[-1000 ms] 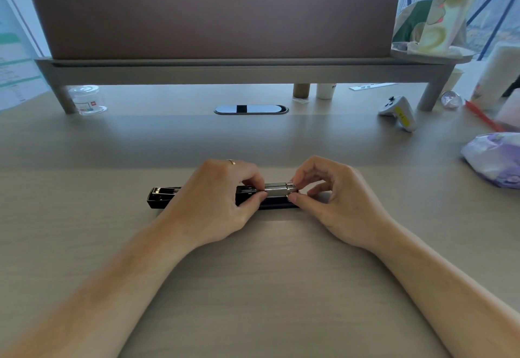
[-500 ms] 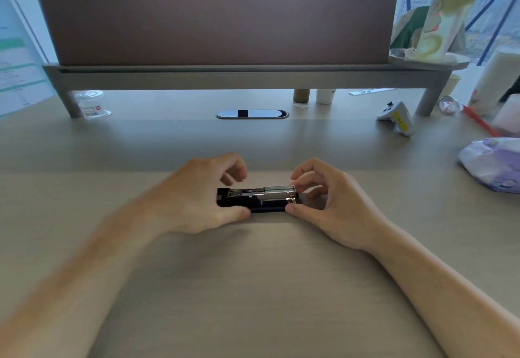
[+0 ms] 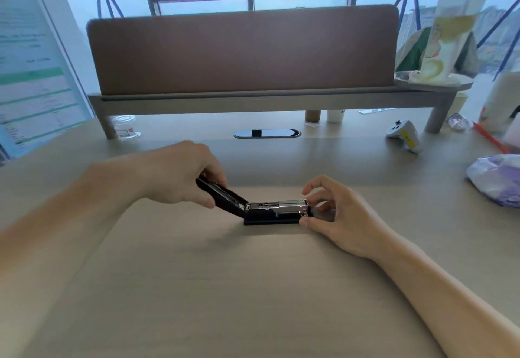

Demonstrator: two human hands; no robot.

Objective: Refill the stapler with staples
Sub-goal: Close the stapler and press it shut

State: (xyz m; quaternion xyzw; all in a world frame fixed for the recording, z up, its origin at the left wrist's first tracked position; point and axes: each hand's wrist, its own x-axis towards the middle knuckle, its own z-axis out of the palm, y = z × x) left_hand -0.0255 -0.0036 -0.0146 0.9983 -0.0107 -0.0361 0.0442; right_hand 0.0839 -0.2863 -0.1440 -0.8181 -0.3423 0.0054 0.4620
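Stapler (image 3: 270, 211) on bench (image 3: 253, 287), centre | left hand (image 3: 180, 174) gripping raised black cover, its far end hidden | right hand (image 3: 334, 217) pinching front end | staples in channel indiscernible

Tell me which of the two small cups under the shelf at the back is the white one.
The right-hand cup. It is white, while the cup just left of it is brown. Both stand on the desk beneath the shelf.
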